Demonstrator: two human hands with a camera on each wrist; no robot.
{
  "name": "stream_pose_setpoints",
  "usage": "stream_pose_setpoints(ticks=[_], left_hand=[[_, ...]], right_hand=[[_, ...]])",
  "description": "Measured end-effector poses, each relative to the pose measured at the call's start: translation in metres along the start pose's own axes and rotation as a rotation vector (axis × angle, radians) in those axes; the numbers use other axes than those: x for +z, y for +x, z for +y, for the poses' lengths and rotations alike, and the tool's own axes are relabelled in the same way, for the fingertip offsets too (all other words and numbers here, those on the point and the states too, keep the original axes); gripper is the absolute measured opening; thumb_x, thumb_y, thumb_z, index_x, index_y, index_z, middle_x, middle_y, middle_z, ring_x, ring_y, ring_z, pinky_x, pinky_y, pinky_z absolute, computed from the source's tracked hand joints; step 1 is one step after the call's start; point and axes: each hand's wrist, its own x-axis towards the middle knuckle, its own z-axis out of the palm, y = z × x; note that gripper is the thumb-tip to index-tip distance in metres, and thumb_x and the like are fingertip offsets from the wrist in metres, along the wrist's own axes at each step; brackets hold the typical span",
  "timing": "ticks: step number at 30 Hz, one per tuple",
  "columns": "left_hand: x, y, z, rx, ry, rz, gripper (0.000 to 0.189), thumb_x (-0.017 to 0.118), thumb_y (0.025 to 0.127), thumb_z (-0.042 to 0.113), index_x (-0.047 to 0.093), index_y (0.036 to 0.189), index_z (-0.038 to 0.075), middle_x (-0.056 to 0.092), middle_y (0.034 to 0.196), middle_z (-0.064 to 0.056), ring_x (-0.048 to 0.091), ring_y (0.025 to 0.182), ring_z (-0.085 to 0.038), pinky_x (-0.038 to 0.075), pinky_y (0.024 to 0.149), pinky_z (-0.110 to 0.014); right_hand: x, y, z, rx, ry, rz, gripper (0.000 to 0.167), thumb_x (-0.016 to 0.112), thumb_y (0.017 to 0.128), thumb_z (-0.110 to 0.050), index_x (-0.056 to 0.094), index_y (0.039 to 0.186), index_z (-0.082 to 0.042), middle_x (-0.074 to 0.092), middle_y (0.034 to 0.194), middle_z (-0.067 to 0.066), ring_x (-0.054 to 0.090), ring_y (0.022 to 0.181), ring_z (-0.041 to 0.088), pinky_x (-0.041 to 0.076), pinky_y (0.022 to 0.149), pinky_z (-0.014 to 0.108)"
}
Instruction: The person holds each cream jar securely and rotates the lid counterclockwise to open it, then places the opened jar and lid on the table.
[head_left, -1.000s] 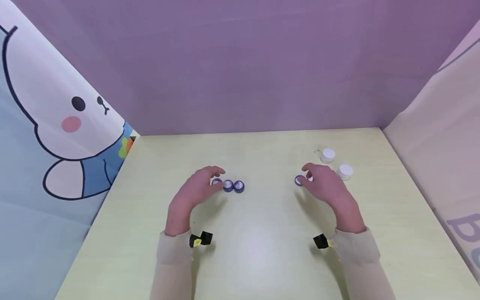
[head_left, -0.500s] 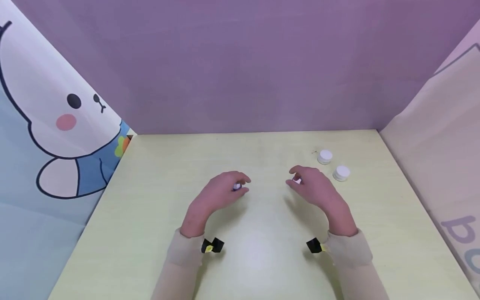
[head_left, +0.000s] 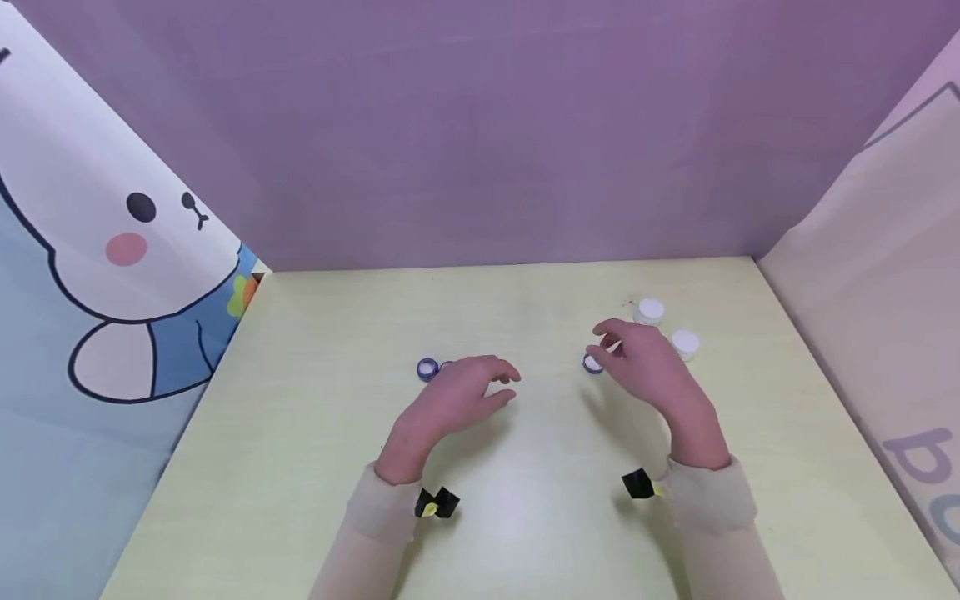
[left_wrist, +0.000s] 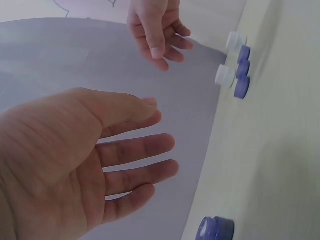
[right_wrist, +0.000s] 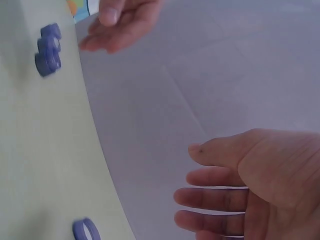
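Observation:
My left hand [head_left: 457, 396] hovers over the table with its fingers apart and nothing in it. Behind it lies a purple bottle cap [head_left: 427, 369]; a second purple cap [head_left: 447, 363] shows only its edge, mostly hidden by the hand. My right hand [head_left: 641, 360] is also loosely spread, holding nothing, thumb tip over another purple cap [head_left: 592, 365]. In the left wrist view several purple caps [left_wrist: 242, 87] line up in a row below the right hand. The right wrist view has a purple row [right_wrist: 46, 62] near the left hand.
Two white round caps [head_left: 686, 342] stand beyond and beside my right hand on the pale wooden table [head_left: 517, 533]. A purple backdrop [head_left: 510, 133] rises at the table's far edge, with printed cloths [head_left: 142, 350] along both sides.
My left hand has shifted right, past the purple caps at left. My right hand dipped left, then came back toward the white caps. The purple caps appear to have stayed in place.

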Motion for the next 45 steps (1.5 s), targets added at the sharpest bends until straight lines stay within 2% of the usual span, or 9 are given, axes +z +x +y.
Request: stream_pose_setpoints(ticks=[5,11,18,24,28,33,35,40,45], left_hand=[[0.006,0.002,0.001,0.037,0.028,-0.004,0.027,0.061,0.097,0.026,0.066,0.12,0.013,0.065,0.116,0.002,0.06,0.107,-0.015,0.048,0.09,-0.03],[0.014,0.006,-0.002,0.027,-0.025,-0.019,0.026,0.061,0.097,0.024,0.066,0.12,0.014,0.065,0.118,0.0,0.059,0.108,-0.015,0.047,0.09,-0.029],[0.016,0.011,-0.01,-0.052,-0.118,-0.016,0.027,0.06,0.098,0.025,0.065,0.122,0.013,0.064,0.118,-0.001,0.059,0.108,-0.018,0.048,0.088,-0.03],[0.016,0.012,-0.022,-0.112,-0.2,0.031,0.029,0.059,0.098,0.026,0.064,0.124,0.013,0.064,0.12,-0.002,0.058,0.108,-0.017,0.048,0.088,-0.031],[0.017,0.013,-0.032,-0.102,-0.287,0.065,0.03,0.058,0.099,0.024,0.063,0.126,0.011,0.063,0.122,-0.004,0.059,0.106,-0.017,0.049,0.088,-0.032],[0.013,0.014,-0.041,-0.088,-0.383,0.113,0.024,0.059,0.099,0.018,0.065,0.121,0.013,0.065,0.118,-0.006,0.06,0.1,-0.011,0.05,0.085,-0.031],[0.013,0.014,-0.044,-0.09,-0.392,0.122,0.022,0.059,0.099,0.018,0.065,0.119,0.015,0.065,0.117,-0.005,0.06,0.099,-0.01,0.05,0.085,-0.03],[0.012,0.013,-0.044,-0.079,-0.416,0.107,0.024,0.058,0.099,0.019,0.065,0.12,0.01,0.066,0.114,-0.006,0.059,0.098,-0.011,0.05,0.085,-0.031],[0.013,0.012,-0.043,-0.067,-0.441,0.12,0.02,0.06,0.098,0.019,0.066,0.117,0.015,0.067,0.109,-0.001,0.059,0.095,-0.01,0.05,0.083,-0.031]], right_hand=[[-0.01,0.009,0.01,0.027,-0.047,0.016,0.035,0.059,0.096,-0.025,0.06,0.122,-0.002,0.067,0.106,0.017,0.065,0.09,0.031,0.051,0.073,0.045],[-0.022,0.031,0.027,0.091,-0.141,0.04,0.04,0.058,0.096,-0.027,0.057,0.125,0.002,0.062,0.117,0.023,0.06,0.1,0.038,0.049,0.077,0.052],[-0.033,0.054,0.052,0.159,-0.236,0.045,0.043,0.06,0.092,-0.025,0.057,0.124,0.003,0.056,0.122,0.027,0.052,0.111,0.045,0.046,0.08,0.057],[-0.039,0.077,0.074,0.242,-0.268,-0.033,0.052,0.062,0.091,-0.027,0.051,0.13,0.005,0.051,0.13,0.029,0.048,0.116,0.048,0.045,0.082,0.058],[-0.038,0.088,0.091,0.297,-0.274,-0.098,0.058,0.061,0.091,-0.03,0.046,0.134,0.005,0.049,0.133,0.028,0.046,0.118,0.049,0.043,0.085,0.06],[-0.034,0.091,0.106,0.319,-0.253,-0.149,0.06,0.063,0.088,-0.031,0.045,0.134,0.004,0.05,0.13,0.029,0.048,0.114,0.049,0.041,0.086,0.061],[-0.033,0.091,0.108,0.323,-0.251,-0.149,0.059,0.064,0.087,-0.03,0.046,0.132,0.003,0.052,0.127,0.028,0.05,0.111,0.049,0.042,0.084,0.06],[-0.033,0.09,0.111,0.326,-0.262,-0.13,0.054,0.064,0.084,-0.023,0.049,0.129,0.004,0.055,0.122,0.028,0.053,0.105,0.047,0.044,0.08,0.057],[-0.03,0.089,0.113,0.322,-0.26,-0.126,0.054,0.066,0.084,-0.02,0.049,0.127,0.007,0.055,0.12,0.031,0.054,0.105,0.048,0.045,0.082,0.058]])
